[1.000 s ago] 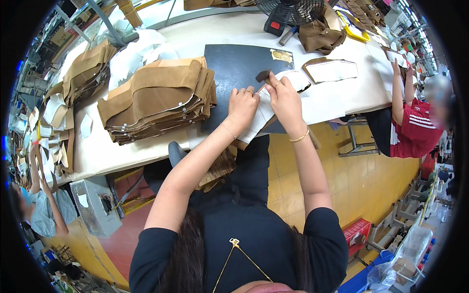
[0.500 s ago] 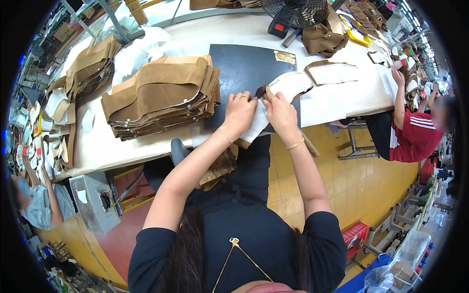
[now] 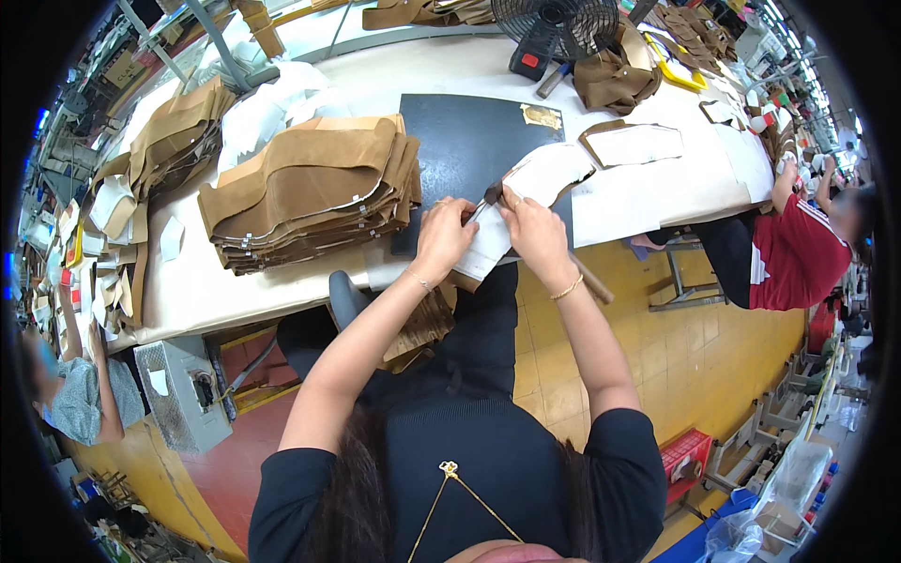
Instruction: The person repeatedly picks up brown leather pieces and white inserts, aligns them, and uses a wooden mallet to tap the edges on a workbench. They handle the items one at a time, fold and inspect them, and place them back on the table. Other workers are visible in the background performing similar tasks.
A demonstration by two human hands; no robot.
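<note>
Pale-covered bench (image 3: 188,293), spanning most of the view's width. Brown stack (image 3: 300,183) of cut pieces left of centre, crowding left edge of black board (image 3: 460,136). Black fan (image 3: 556,23) at far side. White-faced piece (image 3: 489,242) across board's right part, near end at bench's front edge: long, curved, brown at rim, partly masked by both hands. Second piece (image 3: 638,144) flat just right of board, white with brown edge. Left hand (image 3: 446,241): fingers pinching near piece's left edge. Right hand (image 3: 537,230): loosely grasping hammer (image 3: 495,193), dark head beside left fingertips, handle angling out beneath wrist. Small white tags (image 3: 356,198) on stack's edge, unreadable.
</note>
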